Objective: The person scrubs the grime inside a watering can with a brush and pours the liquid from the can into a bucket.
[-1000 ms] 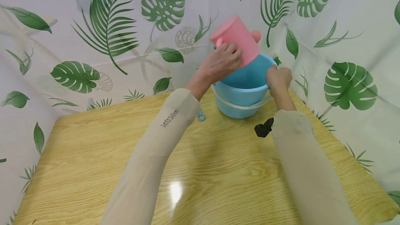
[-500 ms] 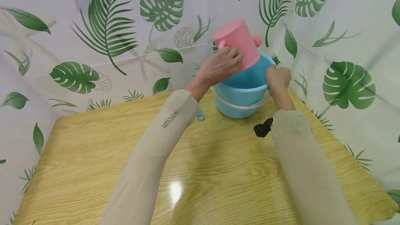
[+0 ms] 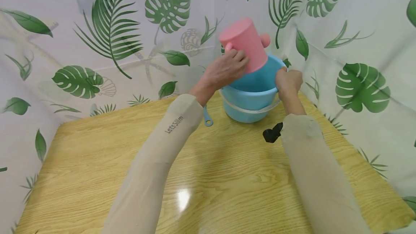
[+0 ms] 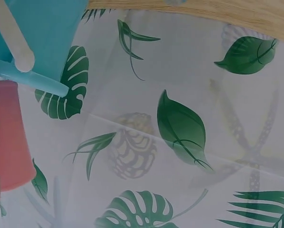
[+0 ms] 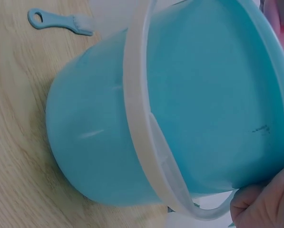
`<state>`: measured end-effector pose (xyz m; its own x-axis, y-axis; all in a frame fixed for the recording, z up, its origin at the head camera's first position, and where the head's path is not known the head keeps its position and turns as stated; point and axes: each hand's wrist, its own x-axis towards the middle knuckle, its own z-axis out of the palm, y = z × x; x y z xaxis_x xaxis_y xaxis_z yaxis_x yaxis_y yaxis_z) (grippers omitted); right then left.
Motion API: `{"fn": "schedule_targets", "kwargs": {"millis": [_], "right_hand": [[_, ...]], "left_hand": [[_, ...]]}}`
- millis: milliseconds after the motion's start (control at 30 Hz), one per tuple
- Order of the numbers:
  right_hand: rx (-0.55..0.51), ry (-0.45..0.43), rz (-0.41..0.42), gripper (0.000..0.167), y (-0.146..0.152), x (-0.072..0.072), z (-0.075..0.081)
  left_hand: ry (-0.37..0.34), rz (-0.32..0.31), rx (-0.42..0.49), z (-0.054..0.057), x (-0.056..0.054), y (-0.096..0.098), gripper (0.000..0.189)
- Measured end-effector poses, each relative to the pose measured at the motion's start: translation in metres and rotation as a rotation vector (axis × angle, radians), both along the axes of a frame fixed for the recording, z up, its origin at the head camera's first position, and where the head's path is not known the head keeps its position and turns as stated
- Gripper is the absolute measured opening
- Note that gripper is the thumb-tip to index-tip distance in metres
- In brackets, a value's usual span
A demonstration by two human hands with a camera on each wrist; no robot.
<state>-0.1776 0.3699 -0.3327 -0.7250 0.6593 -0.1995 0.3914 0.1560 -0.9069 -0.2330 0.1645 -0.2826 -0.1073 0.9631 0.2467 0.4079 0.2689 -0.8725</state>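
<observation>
My left hand (image 3: 227, 66) grips the side handle of a pink plastic mug (image 3: 251, 44). The mug is tipped, its closed base up and to the left and its mouth down over a light blue bucket (image 3: 248, 98). The mouth itself is turned away from view. In the left wrist view, the pink mug (image 4: 11, 142) hangs beside the bucket's rim. My right hand (image 3: 289, 82) holds the bucket's rim on the right. The right wrist view has the bucket (image 5: 94, 128) close up, its white bail handle (image 5: 139, 104) hanging down the side.
A small brush (image 5: 58, 21) with a blue handle and pale bristles lies on the wooden table (image 3: 107, 154), left of the bucket. Leaf-printed sheets (image 3: 169, 71) rise behind and to the right. A black object (image 3: 272, 133) sits at my right cuff.
The pink mug has turned slightly, so its base faces more upward and its mouth points more steeply down. My right hand and the bucket keep their places.
</observation>
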Motion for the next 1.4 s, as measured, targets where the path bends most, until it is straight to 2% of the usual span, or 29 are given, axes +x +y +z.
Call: {"fn": "schedule_targets", "kwargs": {"millis": [200,400,567,800,933,1133,1267,1400], "right_hand": [[-0.029,0.039,-0.017,0.032,0.0,0.0,-0.003],[-0.028,0.043,-0.03,0.034,0.0,-0.002,-0.005],[-0.018,0.045,-0.029,0.037,0.001,0.0,-0.004],[-0.007,0.041,-0.028,0.036,0.002,0.001,-0.001],[-0.008,0.038,-0.032,0.037,0.003,0.001,0.0],[-0.008,0.025,-0.019,0.037,0.002,0.0,-0.001],[0.012,0.018,-0.021,0.035,0.002,0.0,0.0],[0.009,0.008,-0.013,0.036,0.004,0.0,0.0]], "left_hand": [[0.004,-0.077,-0.006,-0.006,-0.002,-0.005,0.047],[0.009,-0.08,-0.017,-0.005,-0.004,-0.006,0.047],[0.009,-0.07,-0.023,-0.009,-0.004,-0.005,0.048],[0.064,-0.034,0.002,-0.011,-0.006,-0.01,0.046],[0.069,-0.072,-0.007,-0.009,-0.007,-0.011,0.044],[0.056,-0.094,-0.002,-0.008,-0.008,-0.017,0.043],[0.079,-0.119,-0.003,-0.008,-0.009,-0.018,0.039],[0.066,-0.083,0.058,-0.011,-0.008,-0.018,0.039]]}}
